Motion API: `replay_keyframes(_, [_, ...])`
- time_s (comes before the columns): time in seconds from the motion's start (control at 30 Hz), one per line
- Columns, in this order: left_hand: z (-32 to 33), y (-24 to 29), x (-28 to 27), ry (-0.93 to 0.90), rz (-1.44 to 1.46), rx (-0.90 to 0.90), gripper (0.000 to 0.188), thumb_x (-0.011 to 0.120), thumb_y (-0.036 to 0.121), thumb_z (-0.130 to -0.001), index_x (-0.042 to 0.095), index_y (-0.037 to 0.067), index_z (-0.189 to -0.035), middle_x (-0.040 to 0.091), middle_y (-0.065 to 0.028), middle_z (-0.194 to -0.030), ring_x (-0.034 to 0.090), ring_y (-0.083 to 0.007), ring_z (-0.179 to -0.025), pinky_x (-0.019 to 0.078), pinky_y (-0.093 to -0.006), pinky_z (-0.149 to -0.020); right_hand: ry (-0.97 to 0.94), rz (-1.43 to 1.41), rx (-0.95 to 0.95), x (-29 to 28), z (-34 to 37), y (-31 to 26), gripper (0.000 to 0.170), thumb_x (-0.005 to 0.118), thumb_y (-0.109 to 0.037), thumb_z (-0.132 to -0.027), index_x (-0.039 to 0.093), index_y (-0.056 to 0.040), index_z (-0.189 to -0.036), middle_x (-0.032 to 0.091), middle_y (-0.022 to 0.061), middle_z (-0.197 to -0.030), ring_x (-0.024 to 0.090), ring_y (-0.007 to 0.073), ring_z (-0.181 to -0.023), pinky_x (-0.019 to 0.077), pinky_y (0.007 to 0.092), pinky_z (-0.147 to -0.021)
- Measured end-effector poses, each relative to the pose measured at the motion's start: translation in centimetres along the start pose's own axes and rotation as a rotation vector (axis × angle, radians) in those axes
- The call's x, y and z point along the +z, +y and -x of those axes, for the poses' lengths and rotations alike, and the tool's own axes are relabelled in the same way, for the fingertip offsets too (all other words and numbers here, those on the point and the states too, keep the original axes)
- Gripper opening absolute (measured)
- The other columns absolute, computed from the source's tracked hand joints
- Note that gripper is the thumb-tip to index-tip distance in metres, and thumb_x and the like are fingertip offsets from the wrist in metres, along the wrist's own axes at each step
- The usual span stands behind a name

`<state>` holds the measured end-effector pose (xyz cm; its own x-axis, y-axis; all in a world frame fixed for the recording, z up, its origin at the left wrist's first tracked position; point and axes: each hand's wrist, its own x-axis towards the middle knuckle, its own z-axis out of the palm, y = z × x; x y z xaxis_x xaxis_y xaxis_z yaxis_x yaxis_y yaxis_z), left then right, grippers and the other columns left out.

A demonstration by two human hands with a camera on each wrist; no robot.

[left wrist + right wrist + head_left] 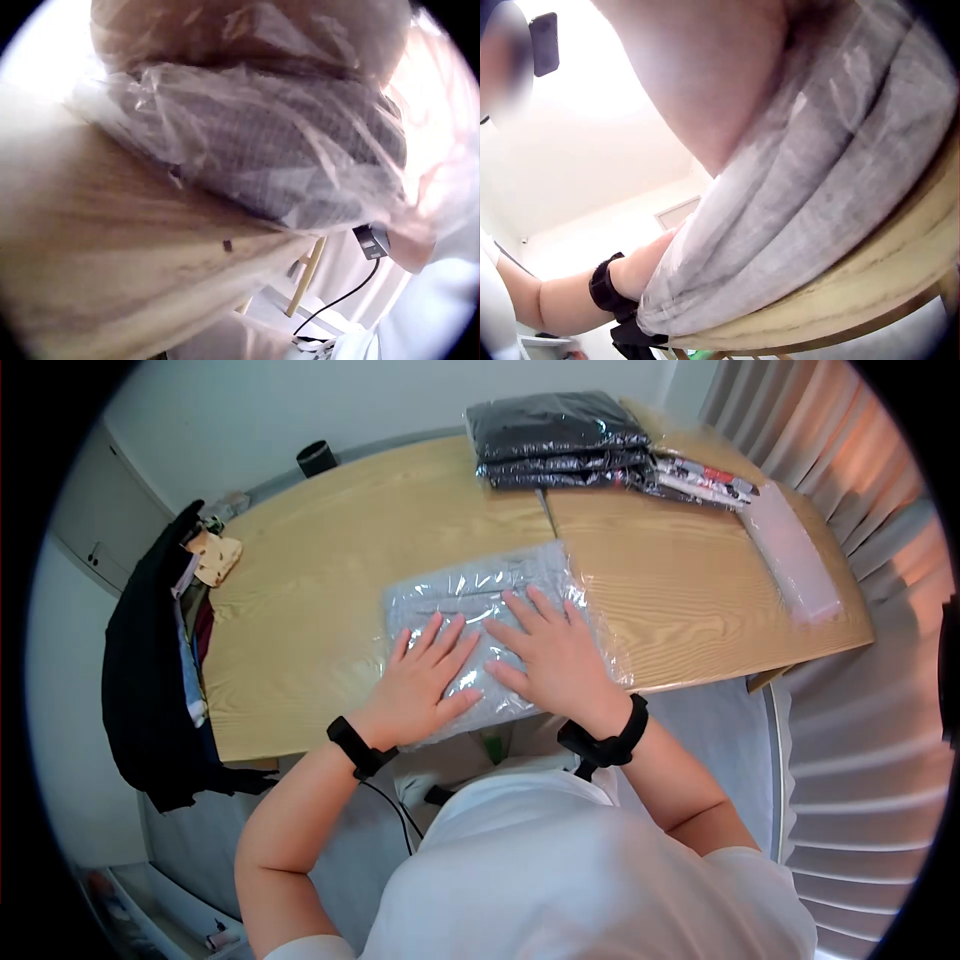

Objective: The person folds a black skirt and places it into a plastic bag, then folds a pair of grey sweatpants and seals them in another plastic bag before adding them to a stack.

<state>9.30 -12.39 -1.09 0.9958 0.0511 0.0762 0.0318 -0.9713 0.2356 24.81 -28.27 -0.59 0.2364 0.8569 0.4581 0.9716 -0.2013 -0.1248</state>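
A folded grey garment in a clear plastic bag lies flat at the table's near edge. Both hands rest on top of it with fingers spread. The left hand covers its left part, and the right hand lies across its right part. In the left wrist view the grey fabric shows through wrinkled plastic, close beneath the hand. From the right wrist the bagged garment's folded layers show in a thick stack along the table edge.
Several bagged dark garments are stacked at the back of the wooden table. Beside them lie a bagged patterned item and a pale plastic sheet. Dark clothing hangs over the left edge. A black cup stands at the back.
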Motion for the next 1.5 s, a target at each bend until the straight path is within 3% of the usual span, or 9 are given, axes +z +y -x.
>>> replay_keyframes(0.47, [0.0,-0.8,0.0,0.013,-0.007,0.017,0.062,0.046,0.042,-0.090,0.032,0.009,-0.141,0.026,-0.0159,-0.147,0.022,-0.0360,-0.136,0.0138,-0.0542,-0.108,-0.036,-0.040,-0.002,0.0,-0.1,0.4,0.045,0.058,-0.042,-0.083,0.058,-0.0166,-0.121,0.048,0.0149,-0.132,0.040,0.0348,-0.125,0.0321,0.0551,-0.099])
replay_keyframes(0.63, [2.3,-2.5,-1.4,0.243,0.645,0.002,0.054,0.054,0.033,-0.088,0.044,0.007,-0.134,0.039,-0.0129,-0.141,0.030,-0.0334,-0.134,0.0220,-0.0477,-0.108,0.028,-0.450,0.057,-3.7,1.6,2.6,0.042,0.065,-0.016,-0.079,0.057,-0.0097,-0.120,0.049,0.0163,-0.130,0.043,0.0357,-0.123,0.0331,0.0473,-0.101])
replay_keyframes(0.87, [7.2,0.0,-1.5,0.193,0.233,0.132,0.052,0.065,0.024,-0.081,0.050,0.004,-0.128,0.052,-0.0121,-0.130,0.043,-0.0336,-0.124,0.0342,-0.0419,-0.102,-0.098,-0.388,0.135,-5.0,6.5,3.9,0.040,0.063,-0.004,-0.078,0.059,-0.0074,-0.117,0.050,0.0159,-0.129,0.045,0.0345,-0.120,0.0370,0.0407,-0.100])
replay_keyframes(0.93, [6.9,0.1,-0.3,0.250,0.229,-0.027,0.052,0.069,0.009,-0.072,0.055,0.005,-0.122,0.055,-0.0113,-0.124,0.043,-0.0307,-0.123,0.0381,-0.0402,-0.099,-0.061,-0.683,0.263,-4.0,6.6,4.1,0.039,0.062,-0.002,-0.079,0.058,-0.0078,-0.118,0.051,0.0141,-0.130,0.046,0.0329,-0.121,0.0378,0.0384,-0.100])
replay_keyframes(1.13, [6.1,-1.3,0.9,0.392,0.199,0.045,0.051,0.067,0.002,-0.070,0.054,0.005,-0.119,0.058,-0.0105,-0.119,0.054,-0.0313,-0.109,0.0452,-0.0392,-0.089,-0.004,-1.214,0.469,-2.7,7.2,5.0,0.040,0.061,-0.004,-0.084,0.053,-0.0026,-0.123,0.050,0.0122,-0.132,0.045,0.0216,-0.123,0.0389,0.0335,-0.099])
replay_keyframes(1.27, [6.4,-2.0,-2.7,0.374,0.216,-0.035,0.047,0.066,0.001,-0.071,0.055,0.004,-0.117,0.059,-0.0132,-0.113,0.057,-0.0331,-0.099,0.0473,-0.0356,-0.083,0.022,-1.198,0.435,-6.2,5.2,5.7,0.054,0.064,-0.009,-0.083,0.042,-0.0007,-0.132,0.048,0.0163,-0.132,0.047,0.0205,-0.120,0.0393,0.0323,-0.099])
replay_keyframes(1.37, [6.1,-4.0,-3.3,0.549,0.445,-0.290,0.039,0.064,0.004,-0.079,0.055,0.003,-0.117,0.061,-0.0137,-0.109,0.058,-0.0273,-0.096,0.0453,-0.0315,-0.083,0.070,-1.466,0.412,-8.1,2.5,6.3,0.081,0.072,-0.017,-0.077,0.024,-0.0027,-0.140,0.051,0.0190,-0.125,0.052,0.0220,-0.113,0.0393,0.0313,-0.097])
replay_keyframes(1.43, [3.5,-4.4,-5.7,0.769,0.893,-0.273,0.034,0.059,0.012,-0.088,0.053,0.001,-0.119,0.061,-0.0111,-0.108,0.057,-0.0190,-0.098,0.0431,-0.0291,-0.085,0.054,-1.394,0.318,-7.8,0.1,6.5,0.081,0.073,-0.017,-0.077,0.025,-0.0026,-0.140,0.053,0.0170,-0.121,0.053,0.0210,-0.111,0.0397,0.0314,-0.097])
replay_keyframes(1.5, [1.6,-4.5,-7.5,0.777,0.918,-0.271,0.034,0.057,0.015,-0.090,0.052,-0.001,-0.119,0.061,-0.0098,-0.109,0.056,-0.0164,-0.098,0.0425,-0.0285,-0.086,0.052,-1.190,0.241,-7.5,-2.2,6.5,0.075,0.074,-0.019,-0.076,0.033,-0.0014,-0.136,0.057,0.0122,-0.111,0.053,0.0186,-0.107,0.0405,0.0313,-0.095])
